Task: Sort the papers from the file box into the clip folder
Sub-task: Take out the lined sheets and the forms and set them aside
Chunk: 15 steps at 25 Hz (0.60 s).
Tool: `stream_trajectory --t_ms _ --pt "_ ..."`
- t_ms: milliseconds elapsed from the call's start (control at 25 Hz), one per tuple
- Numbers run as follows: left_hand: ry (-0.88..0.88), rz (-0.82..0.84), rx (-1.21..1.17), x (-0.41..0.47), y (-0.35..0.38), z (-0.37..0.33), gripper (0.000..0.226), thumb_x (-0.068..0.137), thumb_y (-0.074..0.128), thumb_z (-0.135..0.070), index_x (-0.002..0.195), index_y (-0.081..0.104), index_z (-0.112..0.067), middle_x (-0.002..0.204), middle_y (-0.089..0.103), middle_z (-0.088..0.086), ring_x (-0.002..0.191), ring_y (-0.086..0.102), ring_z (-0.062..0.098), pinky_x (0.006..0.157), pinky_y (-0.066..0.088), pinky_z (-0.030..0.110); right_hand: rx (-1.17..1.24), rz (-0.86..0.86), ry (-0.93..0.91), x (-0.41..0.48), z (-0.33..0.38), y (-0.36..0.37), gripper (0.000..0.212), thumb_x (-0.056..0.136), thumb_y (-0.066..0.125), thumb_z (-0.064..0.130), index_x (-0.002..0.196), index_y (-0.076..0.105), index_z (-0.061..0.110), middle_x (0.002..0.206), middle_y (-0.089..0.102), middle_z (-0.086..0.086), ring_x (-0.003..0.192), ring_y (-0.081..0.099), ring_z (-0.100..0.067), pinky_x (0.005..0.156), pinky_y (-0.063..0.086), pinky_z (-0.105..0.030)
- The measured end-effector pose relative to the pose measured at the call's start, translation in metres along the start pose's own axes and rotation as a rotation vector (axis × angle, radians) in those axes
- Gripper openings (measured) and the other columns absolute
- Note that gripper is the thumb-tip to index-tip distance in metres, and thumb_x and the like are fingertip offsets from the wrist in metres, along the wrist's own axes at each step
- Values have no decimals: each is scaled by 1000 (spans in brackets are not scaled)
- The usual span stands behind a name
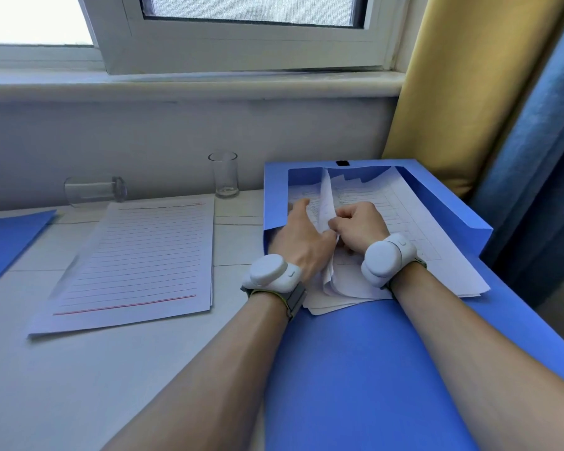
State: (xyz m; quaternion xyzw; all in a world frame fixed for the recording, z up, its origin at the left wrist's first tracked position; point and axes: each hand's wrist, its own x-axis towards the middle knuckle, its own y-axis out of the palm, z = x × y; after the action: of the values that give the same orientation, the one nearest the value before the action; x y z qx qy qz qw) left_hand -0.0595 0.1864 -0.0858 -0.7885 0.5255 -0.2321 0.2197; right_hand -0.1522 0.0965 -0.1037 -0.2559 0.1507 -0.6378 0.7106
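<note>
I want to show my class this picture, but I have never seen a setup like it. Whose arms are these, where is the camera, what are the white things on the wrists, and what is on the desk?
There is no robot here. A person wears one camera on the head, looking forward and down, so you see their own two forearms. Each wrist carries a strapped white device; what it does cannot be told from the picture.

The left hand and right hand reach into an open blue file box full of printed papers. Together they pinch one sheet that stands up on edge above the stack.

On the white desk lies a lined pad. Behind it one glass stands upright and another glass lies on its side. A blue folder shows at the left edge.
</note>
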Motion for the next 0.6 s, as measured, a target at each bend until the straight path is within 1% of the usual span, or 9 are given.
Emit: stream_trajectory --t_ms 80,160,240,320,440,520,560,600 --pt "49 -18 -1 0 0 0 67 85 58 -25 146 31 -25 149 41 -1 130 48 24 98 40 27 5 6 1 -1 1 0 17 74 56 8 72 73 5 59 61 -7 65 58 -28 60 47 -35" --pt "99 -26 -33 1 1 -1 62 86 56 -21 145 34 -24 147 39 -1 129 47 22 93 35 22 4 13 2 -2 2 -1 18 74 55 9 72 72 4 56 60 -5 62 57 -26 58 45 -34" --pt "117 -31 -97 2 2 -2 58 89 54 -21 144 36 -25 145 41 1 127 49 22 91 34 21 10 33 7 -3 3 -3 18 75 55 12 70 72 7 51 59 -1 57 55 -23 55 44 -32" --pt "102 -39 -107 3 2 -3 56 91 51 -24 144 34 -25 146 40 0 126 50 24 92 37 24 20 58 10 -6 6 -4 20 76 56 15 66 71 10 46 57 2 52 53 -21 52 42 -30" --pt "30 -68 8 3 3 -4 59 90 45 -27 146 26 -22 148 41 4 126 48 31 96 40 33 6 73 4 -10 8 -3 21 74 60 20 77 72 3 54 58 -5 48 49 -19 47 38 -28" --pt "3 -82 25 1 3 -5 61 90 45 -30 146 22 -23 144 46 8 124 50 34 93 41 34 15 80 -13 -14 10 -6 23 73 60 19 80 71 -1 56 57 -7 47 47 -18 43 35 -26" --pt "4 -82 -1 0 2 -6 61 90 45 -31 146 21 -24 144 47 8 123 51 33 88 40 33 26 93 -17 -15 11 -7 20 75 59 17 76 71 1 52 57 -4 43 47 -16 40 34 -23" --pt "7 -75 -48 0 2 -7 61 90 45 -30 146 21 -25 144 47 6 122 52 32 83 37 29 29 111 -22 -17 13 -9 18 77 58 14 67 71 7 46 56 1 38 48 -12 36 32 -19"
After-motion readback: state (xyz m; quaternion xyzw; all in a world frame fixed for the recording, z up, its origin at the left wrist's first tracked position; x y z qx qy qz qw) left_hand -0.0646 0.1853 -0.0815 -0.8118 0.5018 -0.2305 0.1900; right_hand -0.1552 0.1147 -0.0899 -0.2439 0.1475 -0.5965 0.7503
